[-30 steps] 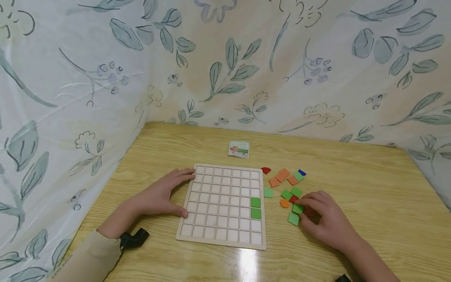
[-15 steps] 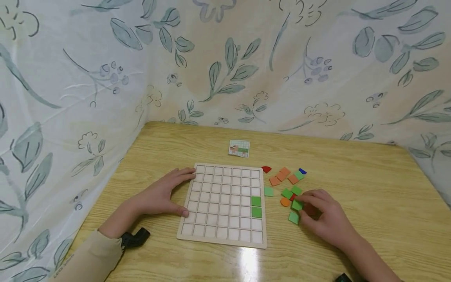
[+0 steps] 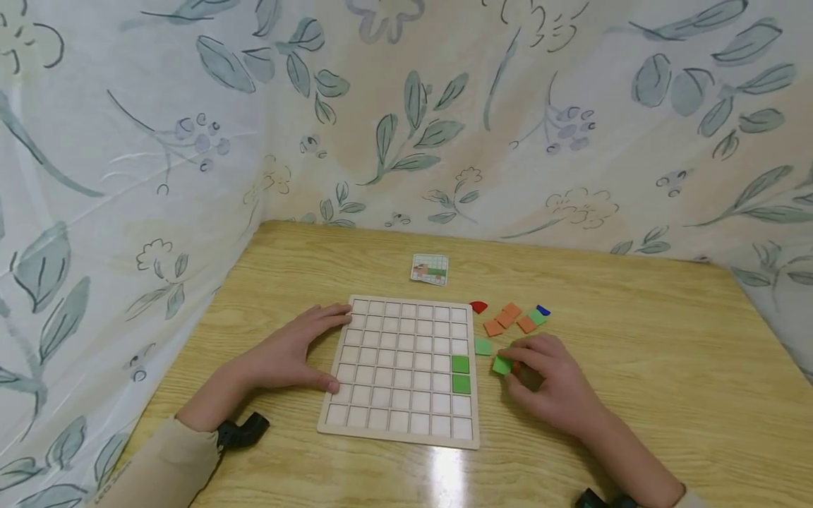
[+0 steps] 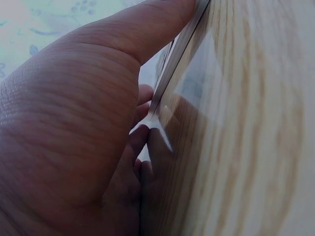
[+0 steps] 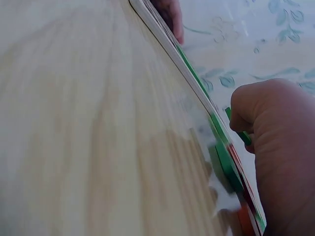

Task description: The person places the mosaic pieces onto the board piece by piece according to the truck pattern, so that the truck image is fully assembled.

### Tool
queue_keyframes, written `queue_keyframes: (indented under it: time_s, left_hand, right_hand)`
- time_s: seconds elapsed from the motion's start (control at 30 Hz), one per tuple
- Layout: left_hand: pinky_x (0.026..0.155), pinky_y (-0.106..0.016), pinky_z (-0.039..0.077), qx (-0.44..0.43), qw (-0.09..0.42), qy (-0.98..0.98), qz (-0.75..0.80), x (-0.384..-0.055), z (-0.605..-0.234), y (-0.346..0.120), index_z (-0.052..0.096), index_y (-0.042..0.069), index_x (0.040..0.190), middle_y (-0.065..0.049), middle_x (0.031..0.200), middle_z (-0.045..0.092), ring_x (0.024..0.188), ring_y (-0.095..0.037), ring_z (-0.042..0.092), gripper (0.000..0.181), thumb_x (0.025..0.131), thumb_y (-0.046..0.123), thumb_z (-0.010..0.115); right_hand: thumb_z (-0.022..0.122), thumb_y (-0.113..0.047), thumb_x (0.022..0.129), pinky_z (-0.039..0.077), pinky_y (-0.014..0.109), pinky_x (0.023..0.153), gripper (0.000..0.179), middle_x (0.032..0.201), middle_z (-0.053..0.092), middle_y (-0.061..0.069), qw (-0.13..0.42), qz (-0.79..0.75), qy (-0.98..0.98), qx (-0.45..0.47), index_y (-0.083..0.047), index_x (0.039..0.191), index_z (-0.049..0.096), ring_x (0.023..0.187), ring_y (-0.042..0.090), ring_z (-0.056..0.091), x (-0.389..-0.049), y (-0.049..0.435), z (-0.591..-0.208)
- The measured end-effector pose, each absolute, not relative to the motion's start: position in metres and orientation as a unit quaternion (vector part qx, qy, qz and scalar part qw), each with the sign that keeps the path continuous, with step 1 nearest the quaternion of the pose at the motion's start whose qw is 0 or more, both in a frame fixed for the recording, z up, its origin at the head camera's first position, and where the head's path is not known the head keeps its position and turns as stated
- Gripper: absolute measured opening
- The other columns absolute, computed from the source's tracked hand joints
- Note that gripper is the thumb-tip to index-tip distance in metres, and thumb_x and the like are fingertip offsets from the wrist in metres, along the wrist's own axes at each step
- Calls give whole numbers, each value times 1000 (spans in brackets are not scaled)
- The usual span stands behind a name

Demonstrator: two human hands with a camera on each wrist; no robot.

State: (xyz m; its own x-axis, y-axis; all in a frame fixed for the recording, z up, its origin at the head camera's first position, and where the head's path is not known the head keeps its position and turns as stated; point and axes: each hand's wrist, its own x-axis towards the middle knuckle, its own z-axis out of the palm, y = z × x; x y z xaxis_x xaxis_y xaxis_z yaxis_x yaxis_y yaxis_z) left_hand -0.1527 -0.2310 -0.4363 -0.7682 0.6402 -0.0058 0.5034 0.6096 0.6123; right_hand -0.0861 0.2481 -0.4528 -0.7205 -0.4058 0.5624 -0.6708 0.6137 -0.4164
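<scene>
A wooden grid board (image 3: 385,358) lies on the table in the head view, with two green square tiles (image 3: 460,374) set in its rightmost column. My left hand (image 3: 286,356) rests at the board's left side, thumb and fingertips touching the rim. Just right of the board, my right hand (image 3: 555,384) pinches another green square tile (image 3: 502,365) between thumb and fingers; the right wrist view shows this tile (image 5: 244,137) raised over the table, partly covered by the hand. A light green tile (image 3: 483,346) lies between the board and the right hand.
Loose orange tiles (image 3: 492,327), a red quarter-round piece (image 3: 479,307) and a blue piece (image 3: 543,310) lie beyond the right hand, which hides other pieces. A pattern card (image 3: 429,269) lies behind the board. Patterned cloth (image 3: 394,106) hangs along the table's back and left.
My right hand has picked the green square tile out of the pile and carried it left toward the board. My left hand stays at the board's edge.
</scene>
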Motion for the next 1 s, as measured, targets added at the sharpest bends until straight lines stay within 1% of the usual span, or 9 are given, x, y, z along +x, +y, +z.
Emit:
queue_keyframes:
  time_s: [0.1,0.2,0.27,0.4,0.53,0.67,0.8,1.0]
  left_hand:
    - [129,-69,21,323,113,890,302,-154,-438,-231,41,22,171,7,179,27,166,-37,16,119,75,73,90]
    - [129,-68,22,328,109,888,302,-154,-439,-231,41,21,171,6,179,28,166,-37,18,119,76,73,90]
    - [129,-69,22,331,105,888,302,-155,-440,-231,42,20,170,4,179,28,165,-39,18,118,76,72,90]
    - [129,-68,21,327,106,890,301,-154,-441,-232,41,21,171,5,179,28,166,-38,17,120,75,74,90]
    - [130,-66,21,324,107,892,296,-154,-441,-233,41,22,171,8,179,27,166,-34,17,121,74,76,89]
    - [130,-67,21,326,104,891,299,-153,-441,-233,42,21,170,6,179,28,166,-37,18,120,74,73,91]
    - [129,-69,19,328,102,889,303,-153,-441,-233,42,20,170,4,179,28,165,-39,18,120,75,72,91]
    - [130,-67,20,325,108,890,300,-153,-440,-233,41,21,171,6,179,27,166,-35,17,121,74,75,90]
  right_hand:
    - [85,-3,76,42,28,89,37,111,72,-4,219,310,-863,333,-11,113,84,100,17,56,-90,235,-452]
    - [83,-6,77,43,33,89,34,111,73,-1,224,308,-854,353,-10,111,84,100,19,59,-93,223,-451]
    - [82,-7,79,43,35,92,32,111,73,-1,221,310,-851,362,-10,111,84,102,20,61,-94,215,-450]
    - [82,-8,80,44,35,94,31,109,72,-4,210,313,-847,376,-12,111,84,103,18,63,-96,203,-452]
    - [83,-7,79,44,34,93,33,110,73,-5,201,320,-840,390,-13,111,84,103,17,62,-96,192,-453]
    - [84,-8,80,45,34,91,31,109,72,-6,190,320,-836,404,-14,111,83,102,16,61,-95,182,-452]
    - [84,-10,81,48,35,91,31,110,71,-9,180,313,-836,413,-15,112,83,102,14,61,-94,175,-453]
    - [84,-8,83,54,34,88,33,113,71,-9,168,313,-834,423,-15,115,83,105,14,61,-95,172,-458]
